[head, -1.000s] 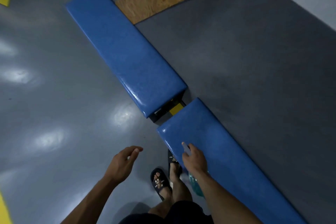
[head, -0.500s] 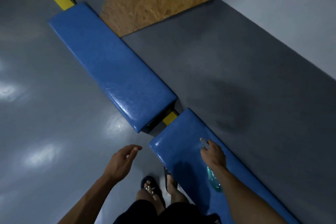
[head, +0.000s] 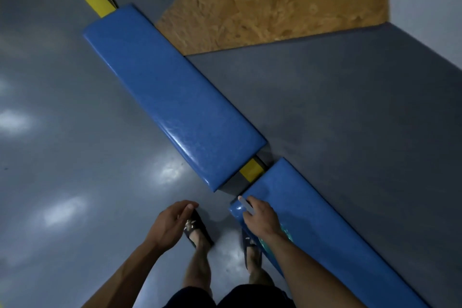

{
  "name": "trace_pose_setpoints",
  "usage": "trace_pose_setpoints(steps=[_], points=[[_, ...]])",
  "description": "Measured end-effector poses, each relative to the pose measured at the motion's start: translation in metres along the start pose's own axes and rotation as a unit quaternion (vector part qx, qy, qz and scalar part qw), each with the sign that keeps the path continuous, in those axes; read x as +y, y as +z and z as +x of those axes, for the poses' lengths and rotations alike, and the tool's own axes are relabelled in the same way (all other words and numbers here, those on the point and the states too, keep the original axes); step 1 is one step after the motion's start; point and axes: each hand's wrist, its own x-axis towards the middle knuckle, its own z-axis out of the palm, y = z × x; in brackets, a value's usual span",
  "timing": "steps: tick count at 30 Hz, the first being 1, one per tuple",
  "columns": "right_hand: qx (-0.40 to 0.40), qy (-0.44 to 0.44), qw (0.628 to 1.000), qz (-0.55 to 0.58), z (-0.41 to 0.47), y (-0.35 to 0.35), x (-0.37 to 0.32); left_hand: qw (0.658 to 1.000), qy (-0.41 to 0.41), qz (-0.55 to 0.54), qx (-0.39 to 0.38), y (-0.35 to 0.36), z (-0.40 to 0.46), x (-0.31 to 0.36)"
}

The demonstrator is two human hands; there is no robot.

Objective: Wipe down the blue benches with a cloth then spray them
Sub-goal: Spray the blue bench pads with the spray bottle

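Gripping a greenish spray bottle (head: 285,232) over the near blue bench (head: 325,227), right hand (head: 260,220) closed around it.
Glossy padded surface, far blue bench (head: 172,97) end-on beyond a gap; left hand (head: 170,225) loose, empty, fingers curled.

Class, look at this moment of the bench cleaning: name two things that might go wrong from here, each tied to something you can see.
1. The right hand holds a teal bottle-like item, mostly hidden, at the corner of the near blue padded bench; spray may land off the edge onto the glossy grey floor, making it slippery for the black open sandals.
2. The far blue padded bench lies across a gap, so it may get skipped.
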Motion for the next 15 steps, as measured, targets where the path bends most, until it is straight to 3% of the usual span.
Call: trace_pose_setpoints(steps=[10, 15], points=[[0.038, 0.117, 0.991, -0.043, 0.029, 0.041, -0.057, 0.999, 0.034, 0.007, -0.025, -0.105, 0.032, -0.029], [0.111, 0.189, 0.975, 0.03, 0.038, 0.036, -0.057, 0.998, 0.044, 0.013, -0.031, -0.13, 0.046, -0.037]])
